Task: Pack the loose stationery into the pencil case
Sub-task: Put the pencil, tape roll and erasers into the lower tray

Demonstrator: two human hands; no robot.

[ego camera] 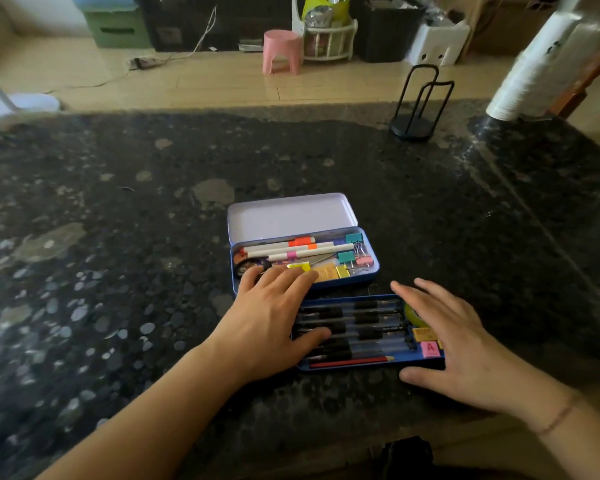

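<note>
A blue tin pencil case (373,271) lies open on the dark stone counter, its pale lid (288,216) tipped back. Inside are white markers (291,249) with coloured bands, binder clips (355,254) and yellow erasers (329,271). In front of it sits a blue inner tray (361,364) with several black pens (361,320), a red pencil (350,361), a pink "A" eraser (430,348) and a roll of yellow tape (411,313). My left hand (274,323) rests spread on the tray's left end, fingertips reaching the case's front edge. My right hand (454,344) covers the tray's right end, thumb at its front wall.
A black wire holder (418,105) stands at the counter's far right. A white wrapped post (541,64) rises at the right edge. Beyond the counter, on the floor, are a pink stool (282,51), a white rack (329,39) and a black bin (388,29).
</note>
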